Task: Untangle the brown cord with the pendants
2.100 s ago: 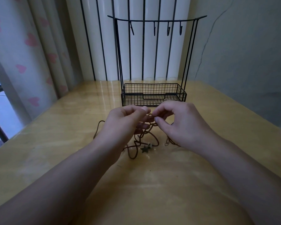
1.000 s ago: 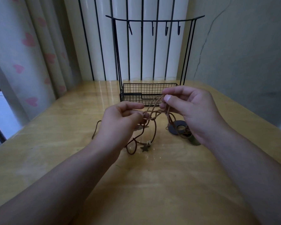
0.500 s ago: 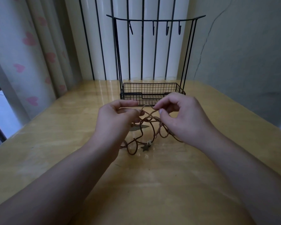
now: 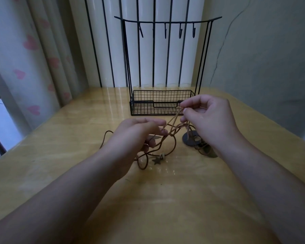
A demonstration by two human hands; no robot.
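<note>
The right hand (image 4: pixel 212 122) pinches 2 strands of the brown cord (image 4: pixel 172 125) between thumb and forefinger and holds them above the wooden table (image 4: pixel 165 199), in front of the right end of the black wire basket (image 4: pixel 161 103). Half a second ago this hand was lower and nearer the left hand; it is now raised and drawn to the right, so the strands run taut and slanting down to the left hand (image 4: pixel 136 136). The left hand pinches the cord near the knot of the tangle with thumb and forefinger, its other fingers curled beneath, and sits at much the same spot as before.

With the right hand lifted, a dark round disc pendant (image 4: pixel 190 139) shows on the table just beside the right wrist, where it was hidden a moment ago, and a darker oval pendant (image 4: pixel 209 153) lies partly under the forearm. A leaf-shaped pendant (image 4: pixel 154 137) hangs by the left fingers. The star pendant (image 4: pixel 156 161) and a small pale bead (image 4: pixel 163 155) lie on the table as before, among slack loops of cord. One loop trails out left of the left wrist.
</note>
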